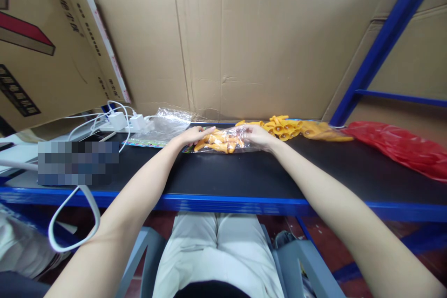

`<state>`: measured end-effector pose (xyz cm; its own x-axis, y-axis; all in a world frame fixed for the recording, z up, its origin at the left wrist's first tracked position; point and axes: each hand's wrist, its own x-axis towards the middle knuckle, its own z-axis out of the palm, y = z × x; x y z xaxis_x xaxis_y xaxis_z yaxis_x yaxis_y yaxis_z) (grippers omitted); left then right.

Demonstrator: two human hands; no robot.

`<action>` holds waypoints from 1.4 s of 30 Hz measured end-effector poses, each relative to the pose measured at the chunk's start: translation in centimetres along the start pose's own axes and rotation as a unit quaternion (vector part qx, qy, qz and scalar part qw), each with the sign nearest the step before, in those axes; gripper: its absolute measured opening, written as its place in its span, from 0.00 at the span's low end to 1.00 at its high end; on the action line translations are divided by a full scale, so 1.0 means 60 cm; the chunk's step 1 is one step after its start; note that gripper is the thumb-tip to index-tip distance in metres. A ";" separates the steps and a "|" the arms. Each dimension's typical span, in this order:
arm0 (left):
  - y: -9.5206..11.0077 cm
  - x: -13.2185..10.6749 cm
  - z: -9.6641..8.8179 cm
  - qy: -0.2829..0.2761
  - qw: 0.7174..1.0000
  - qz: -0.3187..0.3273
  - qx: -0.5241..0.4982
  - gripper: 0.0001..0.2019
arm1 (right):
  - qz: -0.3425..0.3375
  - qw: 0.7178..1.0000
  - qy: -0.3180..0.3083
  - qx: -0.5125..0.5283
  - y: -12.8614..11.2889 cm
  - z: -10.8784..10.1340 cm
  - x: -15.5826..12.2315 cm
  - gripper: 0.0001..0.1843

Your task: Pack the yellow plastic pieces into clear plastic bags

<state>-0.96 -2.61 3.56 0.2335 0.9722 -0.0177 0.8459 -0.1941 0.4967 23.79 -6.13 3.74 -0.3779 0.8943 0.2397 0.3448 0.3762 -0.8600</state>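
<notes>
A clear plastic bag (220,141) with several orange-yellow pieces inside lies on the black tabletop, between my two hands. My left hand (193,135) grips its left end, fingers pointing to the right over the plastic. At the other end, my right hand (257,135) has its fingers closed on the film. Just behind and to the right of that hand is a pile of yellow, hollow-ended plastic pieces (282,128). Flat clear bags (167,123) with a colourful printed edge lie to the left of my left hand.
White chargers (118,121) and tangled cables are at the back left, near a blurred-out patch. On the right lies a red plastic bag (401,144). Cardboard (272,51) walls the back; a blue metal post (380,32) slants up at right. The table has a blue front edge (230,202).
</notes>
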 end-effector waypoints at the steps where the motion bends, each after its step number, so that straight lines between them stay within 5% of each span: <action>1: 0.001 -0.001 -0.001 -0.002 1.000 0.001 0.003 0.39 | 0.022 0.999 0.011 0.028 0.005 0.000 0.004 0.16; 8: 0.002 0.003 0.002 0.017 1.000 0.011 0.023 0.33 | 0.098 0.981 0.159 -0.056 0.024 -0.011 0.022 0.03; 14: 0.016 -0.004 -0.004 0.115 0.984 0.132 0.008 0.25 | 0.195 0.980 0.024 0.036 0.018 -0.010 0.012 0.01; 20: 0.034 -0.008 -0.005 0.070 0.968 0.236 -0.053 0.18 | 0.187 0.973 0.027 0.133 0.015 -0.003 0.014 0.03; 29: 0.047 -0.015 -0.008 0.117 0.961 0.242 -0.061 0.12 | 0.160 0.966 0.018 0.204 0.017 0.005 0.018 0.07; 42: 0.035 -0.001 0.001 0.042 0.964 0.240 -0.108 0.12 | 0.133 0.976 -0.034 0.168 0.019 0.017 0.015 0.06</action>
<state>0.82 -3.10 4.58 0.5264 0.7858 0.3247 0.5283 -0.6015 0.5992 22.97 -5.16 2.50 -0.3740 0.9268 -0.0334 0.1411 0.0213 -0.9898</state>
